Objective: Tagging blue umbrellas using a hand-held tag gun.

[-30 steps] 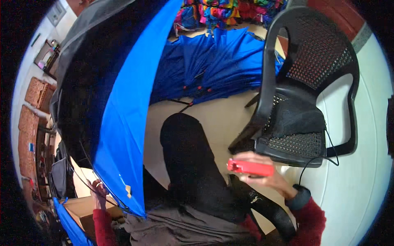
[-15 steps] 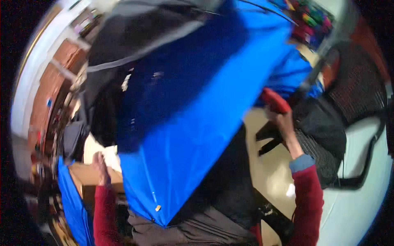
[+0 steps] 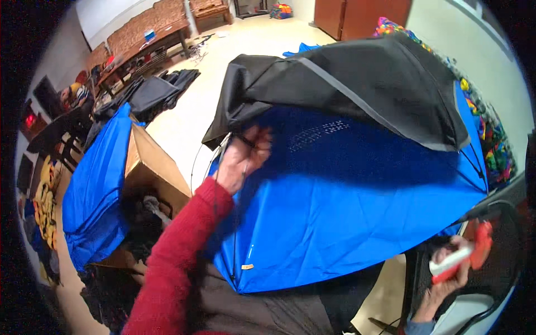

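Observation:
A large umbrella-like canopy lies over my lap, with a blue panel point(image 3: 335, 212) facing me and black cloth point(image 3: 357, 84) edged by a grey strip folded over its far part. Thin dark ribs run along its sides. My left hand point(image 3: 251, 151) is closed at the left edge, by the black cloth's corner; what its fingers pinch is hidden. Low on the right, beyond the canopy's edge, my right hand point(image 3: 449, 273) grips a red-and-white handheld object point(image 3: 479, 245) whose exact kind I cannot make out. A small tan tag point(image 3: 247, 267) sits near the blue panel's near corner.
To the left stands an open cardboard box point(image 3: 159, 159) with blue cloth point(image 3: 97, 190) draped over its side. Folded black cloth point(image 3: 151, 92) lies on the floor behind. A black chair point(image 3: 511, 223) is at the right, and multicoloured bundles point(image 3: 494, 134) are beyond the canopy.
The view has swung and sharpened. My left hand has gone from beside the cardboard box to the canopy's left edge. My right hand, still holding the red-and-white object, appears lower and farther right.

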Tool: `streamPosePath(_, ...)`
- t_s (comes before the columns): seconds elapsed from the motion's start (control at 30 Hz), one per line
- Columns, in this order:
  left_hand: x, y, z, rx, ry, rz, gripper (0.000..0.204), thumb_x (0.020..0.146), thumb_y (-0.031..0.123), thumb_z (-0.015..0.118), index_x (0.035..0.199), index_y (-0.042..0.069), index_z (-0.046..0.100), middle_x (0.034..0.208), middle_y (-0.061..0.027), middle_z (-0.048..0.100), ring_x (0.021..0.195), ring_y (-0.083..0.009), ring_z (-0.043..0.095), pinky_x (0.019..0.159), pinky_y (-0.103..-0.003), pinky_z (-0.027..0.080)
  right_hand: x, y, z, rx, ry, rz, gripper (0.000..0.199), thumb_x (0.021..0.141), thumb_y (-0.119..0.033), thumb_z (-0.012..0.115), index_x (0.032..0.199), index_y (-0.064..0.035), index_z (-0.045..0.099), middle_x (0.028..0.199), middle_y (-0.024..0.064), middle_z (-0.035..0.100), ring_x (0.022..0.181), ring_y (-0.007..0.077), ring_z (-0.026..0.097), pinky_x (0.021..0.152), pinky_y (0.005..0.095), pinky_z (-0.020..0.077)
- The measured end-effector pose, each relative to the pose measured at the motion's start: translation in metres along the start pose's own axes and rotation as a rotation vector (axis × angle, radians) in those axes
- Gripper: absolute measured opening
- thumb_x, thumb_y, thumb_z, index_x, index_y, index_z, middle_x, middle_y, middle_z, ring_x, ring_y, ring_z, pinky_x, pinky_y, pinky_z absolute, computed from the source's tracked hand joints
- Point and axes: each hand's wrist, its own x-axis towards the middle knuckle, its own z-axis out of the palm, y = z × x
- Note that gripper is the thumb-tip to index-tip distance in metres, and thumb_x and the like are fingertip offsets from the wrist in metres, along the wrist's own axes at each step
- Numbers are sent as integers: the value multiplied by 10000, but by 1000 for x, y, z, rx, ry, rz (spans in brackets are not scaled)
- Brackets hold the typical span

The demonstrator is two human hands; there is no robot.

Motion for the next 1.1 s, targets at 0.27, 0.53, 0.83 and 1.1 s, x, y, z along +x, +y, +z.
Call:
streamPosePath(0.27, 14, -47, -8, 114, -26, -29, 173, 869, 245, 472, 721, 159, 450, 593, 39, 365, 451, -71, 282, 394, -217, 198, 13, 12, 25, -222, 34, 215, 532, 729, -155, 665, 1181, -17, 421, 1067, 118, 534, 791, 236, 589, 667, 330, 508)
streamPosePath(0.53, -16, -53, 3, 107, 10, -95, 275, 898, 391, 353, 787, 157, 446, 665, 30, 353, 573, -101, 293, 529, -242, 254, 42, 78, 168, -974, -574, 637, 345, 721, -38, 689, 1041, 12, 570, 917, 56, 600, 862, 150, 563, 797, 264, 440)
streamPosePath(0.83, -6, -20, 20, 264, -16, -149, 318, 896, 433, 350, 873, 138, 467, 690, 25, 351, 594, -106, 293, 557, -246, 267, 42, 124, 147, -551, -119, 957, 408, 720, 11, 659, 1108, 24, 530, 927, 101, 598, 790, 182, 589, 740, 296, 473)
streamPosePath(1.1, 12, -29, -18, 193, -208, -290, 192, 874, 316, 451, 781, 152, 414, 681, 40, 331, 576, -90, 279, 534, -234, 251, -21, 130, 178, -452, 9, 871, 423, 746, -73, 659, 1123, 15, 488, 854, 100, 593, 732, 205, 596, 679, 345, 498)
